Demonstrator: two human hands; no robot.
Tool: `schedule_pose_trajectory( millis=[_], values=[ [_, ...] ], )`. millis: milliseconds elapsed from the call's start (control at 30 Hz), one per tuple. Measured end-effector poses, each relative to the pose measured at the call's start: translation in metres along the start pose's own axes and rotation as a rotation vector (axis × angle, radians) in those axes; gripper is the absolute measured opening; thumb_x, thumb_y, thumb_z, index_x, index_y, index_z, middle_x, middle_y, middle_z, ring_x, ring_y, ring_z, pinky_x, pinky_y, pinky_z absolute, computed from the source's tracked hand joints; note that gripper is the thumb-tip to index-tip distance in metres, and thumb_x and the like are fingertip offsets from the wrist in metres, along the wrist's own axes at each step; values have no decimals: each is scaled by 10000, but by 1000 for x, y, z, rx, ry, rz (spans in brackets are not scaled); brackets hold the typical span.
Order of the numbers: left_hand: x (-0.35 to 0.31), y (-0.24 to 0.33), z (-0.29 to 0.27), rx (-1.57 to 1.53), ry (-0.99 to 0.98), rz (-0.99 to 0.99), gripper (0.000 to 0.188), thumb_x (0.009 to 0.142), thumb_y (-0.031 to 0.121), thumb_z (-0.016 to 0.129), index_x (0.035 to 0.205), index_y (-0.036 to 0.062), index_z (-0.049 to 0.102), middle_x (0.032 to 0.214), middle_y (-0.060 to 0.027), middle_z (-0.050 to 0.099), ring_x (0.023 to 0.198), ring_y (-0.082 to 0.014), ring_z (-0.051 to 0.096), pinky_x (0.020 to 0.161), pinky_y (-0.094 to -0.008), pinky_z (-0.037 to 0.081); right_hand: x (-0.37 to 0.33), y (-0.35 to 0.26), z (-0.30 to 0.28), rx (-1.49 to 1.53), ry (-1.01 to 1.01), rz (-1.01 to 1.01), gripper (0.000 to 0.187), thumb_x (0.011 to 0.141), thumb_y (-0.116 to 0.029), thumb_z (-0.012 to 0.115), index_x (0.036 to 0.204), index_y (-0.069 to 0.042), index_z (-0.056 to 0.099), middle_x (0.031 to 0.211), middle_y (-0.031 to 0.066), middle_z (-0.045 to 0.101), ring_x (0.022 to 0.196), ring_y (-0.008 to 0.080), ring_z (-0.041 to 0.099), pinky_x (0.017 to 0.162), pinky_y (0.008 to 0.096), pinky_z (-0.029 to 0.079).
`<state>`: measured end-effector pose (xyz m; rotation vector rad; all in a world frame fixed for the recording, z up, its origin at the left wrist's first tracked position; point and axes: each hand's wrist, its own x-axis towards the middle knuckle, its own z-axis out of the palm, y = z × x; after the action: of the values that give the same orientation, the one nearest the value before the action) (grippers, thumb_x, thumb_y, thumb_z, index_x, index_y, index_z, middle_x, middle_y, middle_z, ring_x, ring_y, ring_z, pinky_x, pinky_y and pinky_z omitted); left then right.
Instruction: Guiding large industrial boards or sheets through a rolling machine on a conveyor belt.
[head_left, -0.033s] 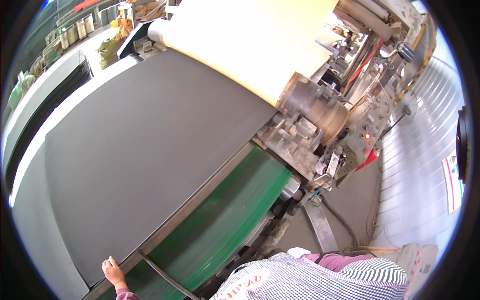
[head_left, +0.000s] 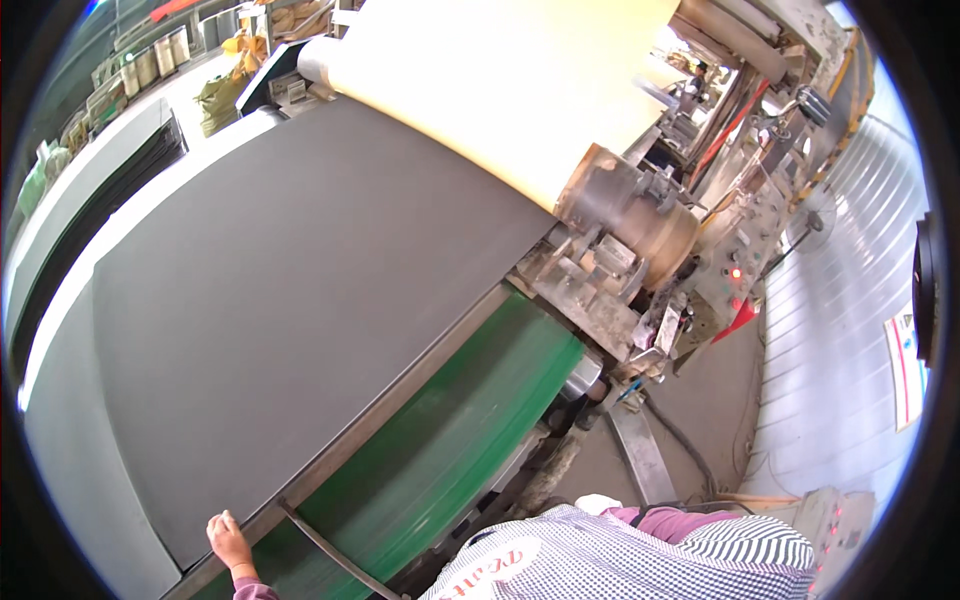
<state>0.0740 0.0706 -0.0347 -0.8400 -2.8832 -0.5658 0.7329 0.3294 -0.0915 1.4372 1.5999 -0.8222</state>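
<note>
A wide dark grey sheet (head_left: pixel 300 270) lies over the machine's bed, up to a roller wrapped in pale yellow material (head_left: pixel 490 80). My left hand (head_left: pixel 229 540) is at the sheet's lower corner. Its fingers are loosely bent and partly apart, resting at the sheet's edge by the metal side rail (head_left: pixel 370 425). I see nothing held in it. Beside the rail runs a green belt (head_left: pixel 450 400), crossed near my hand by a thin dark bar (head_left: pixel 335 555). My right hand is out of view.
Right of the roller stands a brown worn drum (head_left: pixel 625 215) with brackets and a control panel (head_left: pixel 740 260) showing red lights. A ribbed pale wall (head_left: pixel 830 340) rises at the right. Far back is another person (head_left: pixel 695 85). A metal beam (head_left: pixel 640 455) and cables lie on the floor.
My left hand appears very slightly further right at the sheet's edge. The rest looks the same.
</note>
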Motion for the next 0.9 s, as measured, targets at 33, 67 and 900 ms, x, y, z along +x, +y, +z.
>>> schedule_pose_trajectory(
  millis=[33, 67, 900],
  values=[
    [-2, 14, 4, -35, 12, 50, 311, 902, 250, 510, 802, -19, 630, 915, -158, 607, 907, -323, 550, 824, -418, 437, 0, -2, -1, 44, 57, 54, 368, 861, -295, 411, 1066, -98, 646, 1090, 175, 629, 1022, 344, 602, 876, 454, 450],
    [-2, 31, 9, -28, 7, 74, 291, 883, 250, 539, 808, -16, 631, 924, -156, 604, 917, -322, 546, 830, -418, 437, -1, -2, -3, 38, 52, 54, 368, 861, -295, 411, 1066, -98, 646, 1090, 175, 629, 1022, 344, 602, 876, 454, 450],
    [32, 86, -8, 123, 195, 91, 493, 670, 226, 694, 1086, 1, 553, 1100, -171, 560, 1092, -327, 487, 956, -416, 384, -107, -258, -203, 248, 837, -997, 233, 798, -128, 627, 1016, -48, 639, 985, 121, 639, 931, 257, 619, 841, 323, 494]
  ],
)
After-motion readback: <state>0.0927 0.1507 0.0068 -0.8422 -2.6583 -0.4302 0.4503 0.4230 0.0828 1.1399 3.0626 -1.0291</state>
